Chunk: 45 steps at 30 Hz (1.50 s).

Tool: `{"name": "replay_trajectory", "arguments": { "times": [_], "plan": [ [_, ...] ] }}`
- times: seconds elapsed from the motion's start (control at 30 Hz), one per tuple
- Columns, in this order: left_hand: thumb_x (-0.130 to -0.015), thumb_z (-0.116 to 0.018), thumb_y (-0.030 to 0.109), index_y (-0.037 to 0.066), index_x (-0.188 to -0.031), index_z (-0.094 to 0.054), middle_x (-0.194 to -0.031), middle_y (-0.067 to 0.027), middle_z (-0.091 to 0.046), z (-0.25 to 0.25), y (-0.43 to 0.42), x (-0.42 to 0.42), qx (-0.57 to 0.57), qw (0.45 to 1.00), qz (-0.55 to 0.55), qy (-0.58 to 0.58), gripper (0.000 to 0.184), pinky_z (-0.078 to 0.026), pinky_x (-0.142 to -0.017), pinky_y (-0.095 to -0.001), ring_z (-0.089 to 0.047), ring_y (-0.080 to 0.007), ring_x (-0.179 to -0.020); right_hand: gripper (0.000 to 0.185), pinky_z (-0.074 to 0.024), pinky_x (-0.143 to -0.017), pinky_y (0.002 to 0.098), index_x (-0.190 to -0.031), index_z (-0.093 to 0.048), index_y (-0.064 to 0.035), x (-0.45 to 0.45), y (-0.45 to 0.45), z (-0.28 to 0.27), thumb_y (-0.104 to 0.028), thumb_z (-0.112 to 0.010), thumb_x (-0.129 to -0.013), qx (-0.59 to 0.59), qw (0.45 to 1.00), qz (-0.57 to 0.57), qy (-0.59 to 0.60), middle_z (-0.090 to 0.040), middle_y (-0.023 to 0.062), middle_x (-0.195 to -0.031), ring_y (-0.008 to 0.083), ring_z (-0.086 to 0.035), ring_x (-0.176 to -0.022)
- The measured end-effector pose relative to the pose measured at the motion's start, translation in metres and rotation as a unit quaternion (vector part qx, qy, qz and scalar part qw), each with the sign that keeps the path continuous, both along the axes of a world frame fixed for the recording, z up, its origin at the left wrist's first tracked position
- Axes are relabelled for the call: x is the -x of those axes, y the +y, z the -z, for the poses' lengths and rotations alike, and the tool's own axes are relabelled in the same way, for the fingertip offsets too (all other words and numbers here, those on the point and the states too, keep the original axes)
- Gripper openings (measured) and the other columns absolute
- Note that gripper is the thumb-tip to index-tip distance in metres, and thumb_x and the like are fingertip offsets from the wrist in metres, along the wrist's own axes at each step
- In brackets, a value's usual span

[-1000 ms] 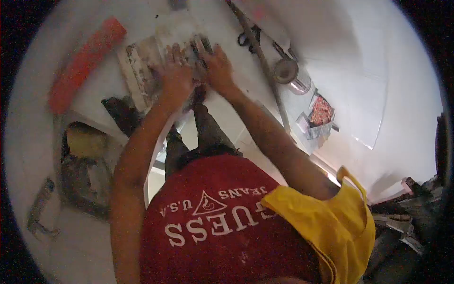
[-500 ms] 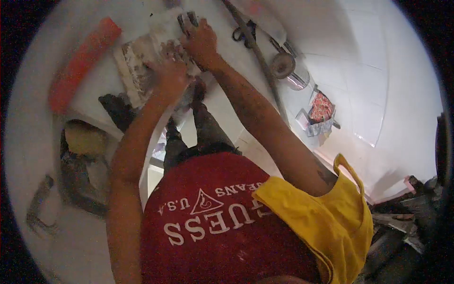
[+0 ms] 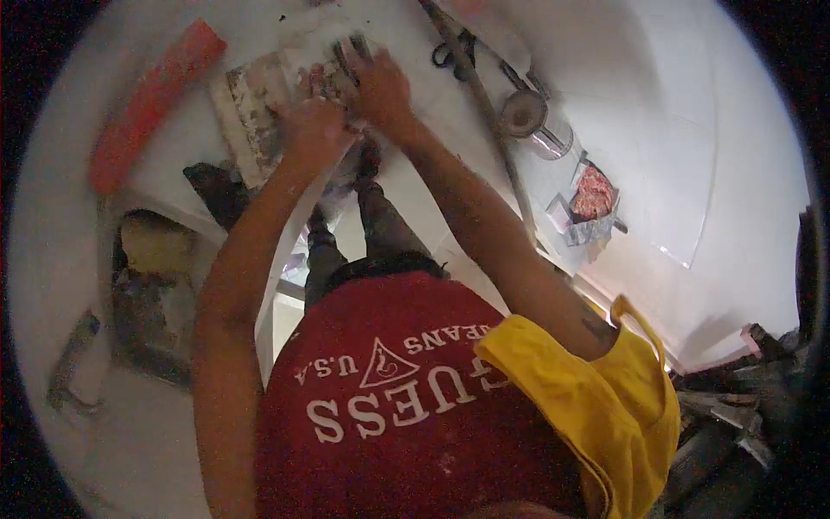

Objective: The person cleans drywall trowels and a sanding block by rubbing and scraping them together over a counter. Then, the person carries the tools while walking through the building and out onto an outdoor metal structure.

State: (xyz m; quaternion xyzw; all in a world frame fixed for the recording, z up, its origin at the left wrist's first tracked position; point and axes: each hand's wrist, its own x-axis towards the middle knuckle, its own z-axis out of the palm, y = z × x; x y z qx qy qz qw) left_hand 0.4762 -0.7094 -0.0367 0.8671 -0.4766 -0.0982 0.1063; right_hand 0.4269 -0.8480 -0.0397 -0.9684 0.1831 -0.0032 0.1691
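My left hand (image 3: 316, 125) is bent at the fingers over the right part of a pale, worn slab (image 3: 251, 117) with dark stains. What its fingers hold, if anything, is hidden. Just right of it, my right hand (image 3: 380, 91) is closed on a dark object (image 3: 352, 48), whose narrow dark ends show beyond the fingers. The two hands nearly touch. A whitish, dusty surface (image 3: 320, 26) lies under and beyond them.
A red bar (image 3: 156, 108) lies at the upper left, above a dark basin (image 3: 156, 294). A long rod (image 3: 484, 104), a metal can (image 3: 553, 138) and a red-patterned packet (image 3: 592, 195) are on the right. Dark debris (image 3: 726, 424) lies lower right.
My right hand moved up and away with the dark object, then came back down slightly beside my left hand. My left fingers, spread earlier, are now more curled.
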Motion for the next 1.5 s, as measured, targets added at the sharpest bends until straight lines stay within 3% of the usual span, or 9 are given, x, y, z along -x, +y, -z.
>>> {"name": "replay_trajectory", "arguments": {
  "times": [0.17, 0.3, 0.4, 0.5, 0.63, 0.8, 1.03, 1.27, 1.5],
  "plan": [
    [-0.062, -0.075, 0.044, 0.006, -0.107, -0.063, -0.144, -0.0257, -0.025, 0.031, -0.007, 0.001, 0.066, 0.993, -0.041, -0.091, 0.061, -0.025, -0.088, -0.0749, -0.026, -0.0415, -0.132, 0.068, -0.0464, -0.08, 0.0474, -0.136, -0.041, -0.0173, 0.066, 0.023, 0.008, -0.026, -0.065, -0.072, 0.064, 0.998, -0.013, -0.026, -0.047, 0.0274, -0.117, 0.0404, -0.053, -0.094],
    [-0.063, -0.074, 0.043, 0.001, -0.109, -0.061, -0.144, -0.025, -0.025, 0.051, -0.003, 0.0, 0.131, 0.991, -0.038, -0.013, 0.064, -0.025, -0.088, -0.0754, -0.028, -0.0391, -0.133, 0.065, -0.036, -0.096, 0.0523, -0.136, -0.039, -0.0164, -0.038, -0.003, 0.021, -0.029, -0.062, -0.077, 0.056, 0.994, -0.025, -0.092, -0.032, 0.021, -0.141, 0.0403, -0.041, -0.118],
    [-0.064, -0.074, 0.043, 0.001, -0.123, -0.052, -0.144, -0.0237, -0.025, 0.011, 0.007, -0.001, 0.052, 0.996, -0.013, 0.068, 0.075, -0.024, -0.089, -0.0755, -0.027, -0.0373, -0.133, 0.068, -0.0354, -0.096, 0.0521, -0.137, -0.038, -0.0145, -0.004, 0.008, -0.018, -0.029, -0.064, -0.076, 0.01, 0.993, -0.067, 0.092, -0.028, 0.0211, -0.143, 0.04, -0.041, -0.119],
    [-0.067, -0.072, 0.043, 0.002, -0.129, -0.046, -0.145, -0.0221, -0.025, 0.007, 0.0, -0.002, 0.027, 0.998, -0.04, -0.028, 0.08, -0.023, -0.089, -0.0757, -0.025, -0.0356, -0.135, 0.059, -0.0442, -0.086, 0.0485, -0.131, -0.046, -0.016, 0.057, 0.026, -0.015, -0.03, -0.063, -0.076, 0.011, 0.999, -0.038, 0.036, -0.048, 0.025, -0.121, 0.0413, -0.05, -0.106],
    [-0.069, -0.071, 0.045, 0.001, -0.13, -0.045, -0.146, -0.0206, -0.023, -0.002, -0.002, 0.004, -0.043, 0.998, -0.045, -0.013, 0.079, -0.021, -0.091, -0.0754, -0.019, -0.0359, -0.136, 0.064, -0.0413, -0.091, 0.0508, -0.135, -0.04, -0.015, 0.011, 0.002, 0.013, -0.031, -0.064, -0.077, 0.049, 0.99, -0.085, -0.106, -0.038, 0.0206, -0.137, 0.0399, -0.046, -0.114],
    [-0.068, -0.068, 0.05, 0.003, -0.126, -0.05, -0.145, -0.0211, -0.026, 0.052, -0.019, 0.008, -0.063, 0.984, 0.027, -0.166, 0.078, -0.022, -0.091, -0.0748, -0.025, -0.0421, -0.132, 0.059, -0.0428, -0.089, 0.0469, -0.125, -0.052, -0.0122, -0.037, -0.053, 0.042, -0.042, -0.064, -0.076, 0.07, 0.996, -0.047, -0.009, -0.051, 0.0217, -0.12, 0.039, -0.053, -0.106],
    [-0.069, -0.065, 0.052, 0.004, -0.124, -0.053, -0.135, -0.0234, -0.041, 0.019, -0.013, 0.007, 0.019, 0.997, 0.037, -0.058, 0.073, -0.025, -0.087, -0.0751, -0.037, -0.0479, -0.122, 0.06, -0.042, -0.091, 0.0417, -0.122, -0.054, -0.005, 0.185, -0.022, -0.033, -0.038, -0.067, -0.073, 0.075, 0.969, 0.068, -0.225, -0.057, 0.0208, -0.11, 0.0345, -0.054, -0.104],
    [-0.083, -0.054, 0.042, 0.003, -0.123, -0.051, -0.132, -0.0205, -0.045, 0.037, -0.037, 0.058, 0.053, 0.948, 0.023, -0.312, 0.057, -0.039, -0.088, -0.0583, -0.046, -0.0407, -0.115, 0.06, -0.0462, -0.078, 0.0472, -0.138, -0.036, -0.0156, 0.477, 0.054, 0.101, -0.037, -0.053, -0.084, -0.088, 0.929, 0.343, 0.105, -0.057, 0.0212, -0.112, 0.0409, -0.055, -0.093],
    [-0.088, -0.05, 0.029, 0.008, -0.113, -0.059, -0.107, -0.0139, -0.063, 0.006, -0.011, 0.025, -0.004, 0.987, 0.072, -0.141, 0.034, -0.047, -0.077, -0.0455, -0.062, -0.0302, -0.093, 0.044, -0.0495, -0.07, 0.0473, -0.121, -0.046, -0.0081, 0.596, 0.148, 0.131, -0.032, -0.051, -0.084, -0.193, 0.896, 0.365, 0.163, -0.063, 0.0189, -0.098, 0.0396, -0.061, -0.082]
  ]
}}
